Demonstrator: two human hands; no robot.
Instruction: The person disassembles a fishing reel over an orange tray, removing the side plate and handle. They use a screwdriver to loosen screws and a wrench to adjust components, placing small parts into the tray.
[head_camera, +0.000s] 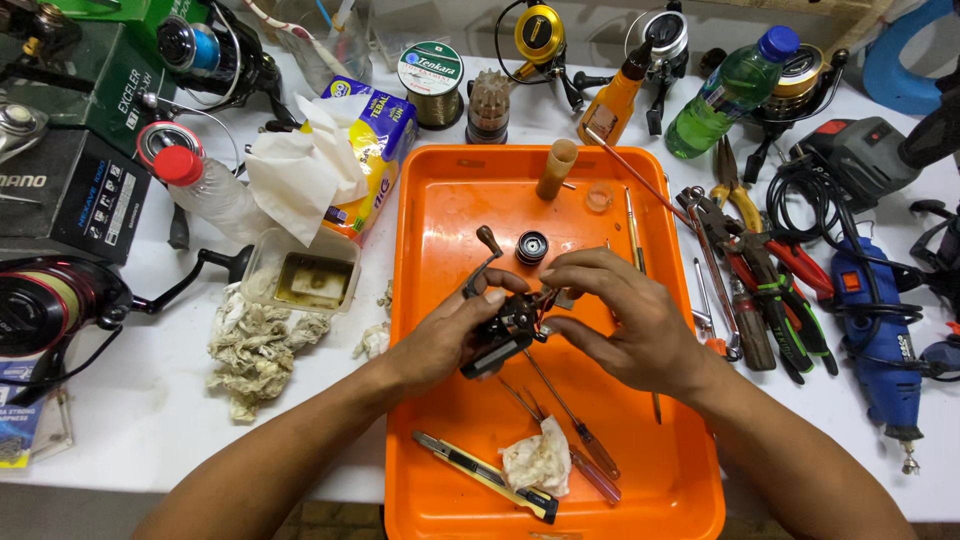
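My left hand (450, 335) grips a dark fishing reel body (505, 335) over the middle of an orange tray (430, 200); the reel's crank handle (487, 245) sticks up to the upper left. My right hand (620, 315) is curled over the reel's right side, its fingertips pinching a small part there. What the fingertips hold is too small to tell. A small black round part (532, 247) lies on the tray just beyond the hands.
In the tray lie screwdrivers (575, 425), a utility knife (485, 475), a crumpled tissue (538, 460), a wooden handle (556, 168) and a thin brush (640, 180). Pliers (760, 280) and a blue rotary tool (880, 330) lie right; rags (255, 345), a dish (303, 272), a bottle (205, 185) and reels (50, 305) left.
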